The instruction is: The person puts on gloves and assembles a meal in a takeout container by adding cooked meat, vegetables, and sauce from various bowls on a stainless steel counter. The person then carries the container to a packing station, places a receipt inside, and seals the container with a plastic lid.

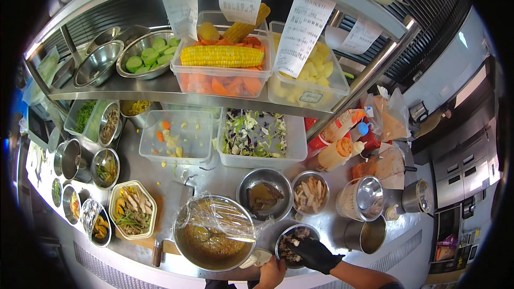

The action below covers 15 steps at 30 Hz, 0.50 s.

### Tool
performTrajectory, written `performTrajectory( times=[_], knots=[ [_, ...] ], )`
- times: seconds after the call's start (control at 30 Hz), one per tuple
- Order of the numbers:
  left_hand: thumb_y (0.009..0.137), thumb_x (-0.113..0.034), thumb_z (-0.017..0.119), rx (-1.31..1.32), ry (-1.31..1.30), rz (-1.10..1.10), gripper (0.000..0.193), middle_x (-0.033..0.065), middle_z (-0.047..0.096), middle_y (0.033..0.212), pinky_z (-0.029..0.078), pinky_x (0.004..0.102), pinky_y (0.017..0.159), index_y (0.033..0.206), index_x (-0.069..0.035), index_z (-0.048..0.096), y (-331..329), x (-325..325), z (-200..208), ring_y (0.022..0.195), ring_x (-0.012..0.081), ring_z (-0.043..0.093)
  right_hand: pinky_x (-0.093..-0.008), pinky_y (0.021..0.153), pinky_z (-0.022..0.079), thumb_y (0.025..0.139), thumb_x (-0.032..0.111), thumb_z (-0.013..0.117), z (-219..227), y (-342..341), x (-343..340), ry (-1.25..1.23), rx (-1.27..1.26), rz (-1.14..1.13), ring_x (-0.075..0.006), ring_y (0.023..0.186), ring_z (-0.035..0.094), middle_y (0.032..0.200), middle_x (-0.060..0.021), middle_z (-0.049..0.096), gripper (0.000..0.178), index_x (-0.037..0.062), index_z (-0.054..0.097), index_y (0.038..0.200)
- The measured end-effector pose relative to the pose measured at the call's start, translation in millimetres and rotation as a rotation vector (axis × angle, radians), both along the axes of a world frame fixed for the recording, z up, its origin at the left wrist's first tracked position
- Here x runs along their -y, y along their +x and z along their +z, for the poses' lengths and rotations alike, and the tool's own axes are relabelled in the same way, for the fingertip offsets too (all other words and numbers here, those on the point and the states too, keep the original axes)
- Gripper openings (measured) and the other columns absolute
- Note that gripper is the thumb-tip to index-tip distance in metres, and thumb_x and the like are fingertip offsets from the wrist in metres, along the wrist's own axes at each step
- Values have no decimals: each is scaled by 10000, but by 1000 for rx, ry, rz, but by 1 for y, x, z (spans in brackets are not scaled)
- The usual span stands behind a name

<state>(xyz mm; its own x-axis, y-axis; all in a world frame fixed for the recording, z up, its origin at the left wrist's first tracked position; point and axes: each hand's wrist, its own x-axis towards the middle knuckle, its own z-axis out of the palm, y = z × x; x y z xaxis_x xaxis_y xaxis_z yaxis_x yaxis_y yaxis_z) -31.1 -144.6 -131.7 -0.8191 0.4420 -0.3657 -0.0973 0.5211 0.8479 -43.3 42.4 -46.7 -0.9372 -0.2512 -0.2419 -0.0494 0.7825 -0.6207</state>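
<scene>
The steel bowl (279,253) of what looks like shredded meat (294,240) could tip or slide if the black-gloved right hand (310,252) pressed hard on its near rim, since it sits close to the front of the worktop (220,180). A knock from the bare left hand (272,273) against the pale handle (257,258) might swing the film-covered pan (179,242) and slop its brown sauce (206,242). The meat lies directly beneath the right fingers, which reach into the bowl; whether they grasp any, I cannot tell. The left fingers curl by the handle's end, their hold unclear.
</scene>
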Motion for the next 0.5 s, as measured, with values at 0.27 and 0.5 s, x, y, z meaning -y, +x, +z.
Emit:
performTrajectory(
  times=[0.27,0.5],
  knots=[
    [860,-212,619,-33,38,-22,254,188,639,626,524,481,569,811,19,527,1,-1,-16,596,393,647,-457,844,487,791,341,670,-28,-8,4,222,-140,149,-338,1034,587,1109,-155,620,410,103,623,1121],
    [851,-244,609,24,98,21,275,230,632,661,508,535,605,848,21,535,3,-5,-22,632,440,635,-475,774,503,715,375,690,-52,-8,5,221,-98,125,-368,892,629,959,-150,656,389,114,670,1003]
  ],
)
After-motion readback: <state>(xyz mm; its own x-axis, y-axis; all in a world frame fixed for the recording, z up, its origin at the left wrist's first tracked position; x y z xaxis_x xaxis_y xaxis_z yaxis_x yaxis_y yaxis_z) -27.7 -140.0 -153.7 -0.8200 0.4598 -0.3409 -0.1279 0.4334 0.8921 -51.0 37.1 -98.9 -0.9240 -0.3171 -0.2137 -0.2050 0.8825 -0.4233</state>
